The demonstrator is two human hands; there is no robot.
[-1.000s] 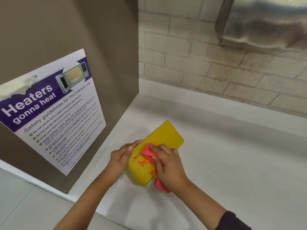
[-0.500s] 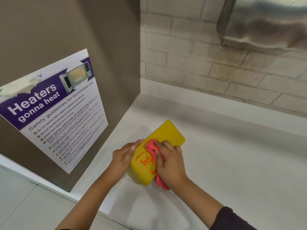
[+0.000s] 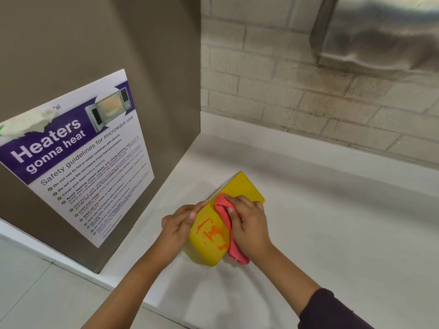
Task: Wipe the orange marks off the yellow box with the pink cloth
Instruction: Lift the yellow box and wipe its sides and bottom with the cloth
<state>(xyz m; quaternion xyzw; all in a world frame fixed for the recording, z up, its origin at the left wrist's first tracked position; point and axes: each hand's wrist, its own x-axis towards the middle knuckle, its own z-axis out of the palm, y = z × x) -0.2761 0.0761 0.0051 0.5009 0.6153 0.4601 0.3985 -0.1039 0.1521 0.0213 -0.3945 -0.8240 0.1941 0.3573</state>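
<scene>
A yellow box (image 3: 242,186) lies on the white counter (image 3: 344,233), its near end tilted toward me. Orange marks (image 3: 211,232) smear its near face. My left hand (image 3: 178,222) grips the box's left side, thumb along the top edge. My right hand (image 3: 249,224) holds the pink cloth (image 3: 224,210) pressed against the box's upper right face, just right of and above the marks. The cloth's tail hangs down past the box's lower right corner.
A brown panel (image 3: 118,55) with a microwave safety poster (image 3: 78,157) stands close on the left. A brick wall (image 3: 308,91) runs along the back, with a metal fixture (image 3: 384,32) at the top right. The counter's front edge (image 3: 147,305) is near me.
My right hand has slid the pink cloth up the box's face, away from me, uncovering more of the orange marks. The left hand keeps its hold on the box.
</scene>
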